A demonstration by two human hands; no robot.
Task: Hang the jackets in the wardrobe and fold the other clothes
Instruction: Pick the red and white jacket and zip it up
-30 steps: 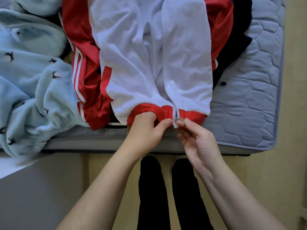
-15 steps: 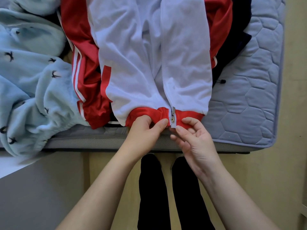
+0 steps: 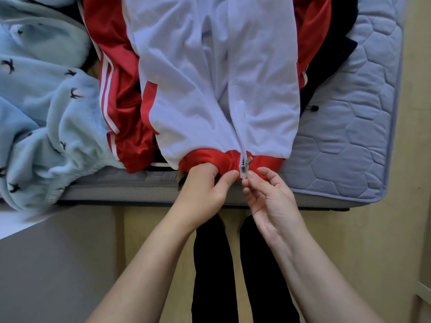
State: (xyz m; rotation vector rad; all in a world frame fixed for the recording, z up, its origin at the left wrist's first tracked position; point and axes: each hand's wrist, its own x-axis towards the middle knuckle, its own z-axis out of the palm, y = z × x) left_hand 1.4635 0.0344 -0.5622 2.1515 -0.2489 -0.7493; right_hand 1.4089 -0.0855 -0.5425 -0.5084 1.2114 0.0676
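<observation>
Jacket [image 3: 198, 89], one, white-bodied with red trim: is being supported flat, front upward, by the mattress [image 3: 349, 141], with its hem reaching the middle of the near edge. Two red sleeves are being shown, one at each side of the white body. The sleeve [image 3: 121, 94] toward the left edge is marked with white stripes, whose number cannot be told among the folds. One red hem band [image 3: 268, 162] is being crossed by one zip. The two front panels are lying edge to edge just above the band and parting farther up.

Zip slider [image 3: 243, 167], one, metal, with one pull tab [image 3: 249, 159]: is sitting at the very bottom of the zip, on the hem band.

Left hand [image 3: 203, 190], one: the hem band is being pinched just left of the slider, with the thumb on top and the remaining fingers curled under the cloth.

Right hand [image 3: 272, 201], one: the white bottom end of the zip tape is being pinched between thumb and forefinger directly beneath the slider. The other fingers are being held loosely curled, gripping nothing.

Fleece [image 3: 42, 101], one, pale blue with small dark bird motifs: is lying bunched at the left edge of the mattress, touching the striped sleeve and hanging over the near edge.

Dark garment [image 3: 331, 57], one, navy or black: is being partly covered by the jacket on its right side. One small black cord toggle [image 3: 313, 107] is lying beside it on the quilting.

Legs [image 3: 210, 276], two, in black: are being seen below the hands, on the pale floor [image 3: 373, 252] beside the near edge.
</observation>
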